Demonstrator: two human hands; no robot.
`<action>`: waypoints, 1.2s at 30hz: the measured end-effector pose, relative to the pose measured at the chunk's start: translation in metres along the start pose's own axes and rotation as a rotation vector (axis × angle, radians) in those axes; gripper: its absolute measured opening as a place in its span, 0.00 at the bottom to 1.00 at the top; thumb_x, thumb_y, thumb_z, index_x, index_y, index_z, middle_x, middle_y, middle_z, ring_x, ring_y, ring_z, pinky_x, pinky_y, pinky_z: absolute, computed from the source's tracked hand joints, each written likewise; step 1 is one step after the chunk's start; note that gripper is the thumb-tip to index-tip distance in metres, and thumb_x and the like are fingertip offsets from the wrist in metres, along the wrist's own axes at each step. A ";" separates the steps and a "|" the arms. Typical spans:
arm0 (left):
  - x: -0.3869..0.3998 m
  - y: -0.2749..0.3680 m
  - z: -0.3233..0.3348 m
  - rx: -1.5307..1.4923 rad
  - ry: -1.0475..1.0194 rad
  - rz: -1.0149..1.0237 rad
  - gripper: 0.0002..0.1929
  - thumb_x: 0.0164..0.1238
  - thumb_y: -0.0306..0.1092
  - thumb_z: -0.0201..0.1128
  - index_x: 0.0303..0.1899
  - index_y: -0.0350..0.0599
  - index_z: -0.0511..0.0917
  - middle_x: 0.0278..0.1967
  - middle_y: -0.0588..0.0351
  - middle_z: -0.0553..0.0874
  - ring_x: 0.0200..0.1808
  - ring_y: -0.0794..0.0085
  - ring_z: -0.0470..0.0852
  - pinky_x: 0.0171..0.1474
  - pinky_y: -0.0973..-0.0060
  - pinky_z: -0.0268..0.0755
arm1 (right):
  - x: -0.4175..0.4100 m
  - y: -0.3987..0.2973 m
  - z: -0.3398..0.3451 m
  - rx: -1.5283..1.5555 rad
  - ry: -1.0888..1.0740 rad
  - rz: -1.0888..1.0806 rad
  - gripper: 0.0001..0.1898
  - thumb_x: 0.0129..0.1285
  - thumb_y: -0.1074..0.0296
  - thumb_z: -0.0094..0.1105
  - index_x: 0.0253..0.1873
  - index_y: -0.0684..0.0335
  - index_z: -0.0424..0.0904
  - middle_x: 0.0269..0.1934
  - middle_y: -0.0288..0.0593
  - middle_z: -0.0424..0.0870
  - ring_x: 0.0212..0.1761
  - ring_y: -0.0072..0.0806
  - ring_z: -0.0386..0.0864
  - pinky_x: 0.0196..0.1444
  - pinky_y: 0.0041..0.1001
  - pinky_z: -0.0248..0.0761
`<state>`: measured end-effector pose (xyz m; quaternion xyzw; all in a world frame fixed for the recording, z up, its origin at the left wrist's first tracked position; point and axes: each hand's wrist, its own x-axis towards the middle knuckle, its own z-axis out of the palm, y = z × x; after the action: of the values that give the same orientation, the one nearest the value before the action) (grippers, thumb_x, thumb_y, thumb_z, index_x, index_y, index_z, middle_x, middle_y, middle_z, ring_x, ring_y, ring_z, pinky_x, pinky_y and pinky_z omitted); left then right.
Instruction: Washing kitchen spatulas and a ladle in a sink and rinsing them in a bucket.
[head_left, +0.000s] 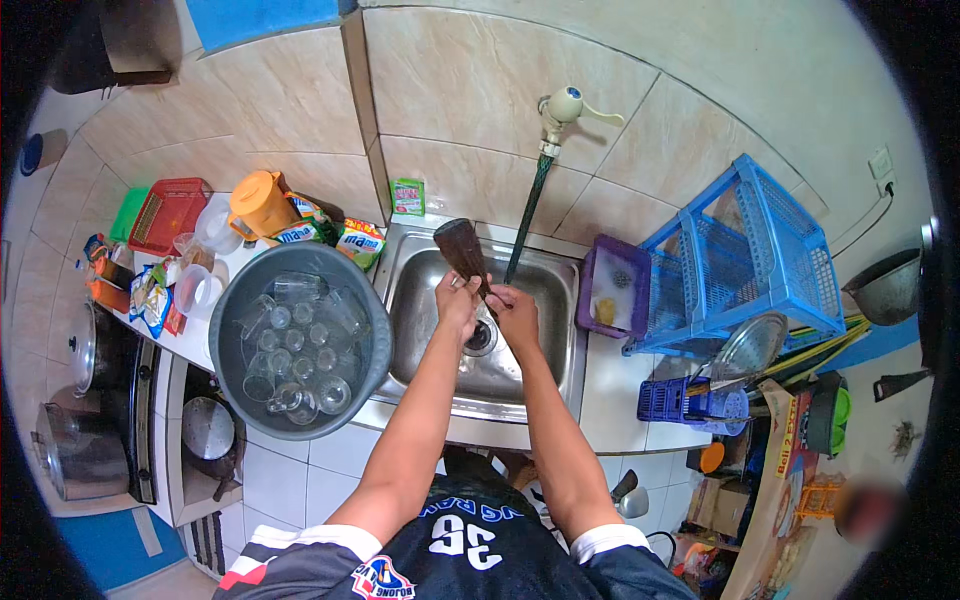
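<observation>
A dark brown wooden utensil (459, 246), broad at its far end and narrowing toward me, is held at a slant over the stainless steel sink (551, 375). My left hand (457, 304) grips it below the broad end. Around its narrow end, the fingers of my right hand (514, 315) are closed. The drain (478, 339) lies just under my hands. From the wall tap (564, 106), a green hose (531, 206) hangs into the sink behind my right hand; whether water flows is not visible.
Left of the sink stands a grey basin (379, 341) full of glassware (300, 352). To the right, a purple tub (585, 319) holds suds, a yellow sponge (604, 311) and a scouring pad (622, 279). Beyond it are a blue plastic rack (784, 255) and a blue utensil basket (661, 401).
</observation>
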<state>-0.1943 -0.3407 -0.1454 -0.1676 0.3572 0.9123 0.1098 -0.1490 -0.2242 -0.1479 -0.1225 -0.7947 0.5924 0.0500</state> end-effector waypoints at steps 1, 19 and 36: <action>-0.001 -0.001 0.003 0.041 -0.030 0.018 0.14 0.70 0.14 0.57 0.53 0.36 0.72 0.45 0.46 0.85 0.46 0.59 0.88 0.48 0.65 0.85 | 0.001 0.005 -0.001 0.000 0.001 0.002 0.15 0.61 0.76 0.69 0.53 0.69 0.84 0.46 0.52 0.90 0.49 0.34 0.88 0.54 0.29 0.78; -0.007 0.000 0.012 0.103 -0.130 0.121 0.12 0.69 0.12 0.56 0.47 0.40 0.76 0.42 0.54 0.85 0.45 0.65 0.87 0.50 0.69 0.82 | 0.005 0.022 -0.002 0.157 -0.001 -0.073 0.11 0.64 0.80 0.65 0.51 0.71 0.83 0.45 0.42 0.89 0.47 0.23 0.84 0.52 0.25 0.75; -0.014 0.004 0.019 0.102 -0.166 0.083 0.12 0.69 0.13 0.57 0.49 0.38 0.76 0.39 0.57 0.84 0.47 0.69 0.86 0.55 0.72 0.77 | 0.007 0.039 -0.002 0.142 0.056 -0.016 0.14 0.62 0.76 0.68 0.52 0.71 0.83 0.47 0.49 0.90 0.51 0.31 0.86 0.57 0.28 0.76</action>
<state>-0.1866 -0.3311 -0.1243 -0.0709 0.3993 0.9075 0.1092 -0.1504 -0.2103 -0.1856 -0.1287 -0.7499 0.6433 0.0856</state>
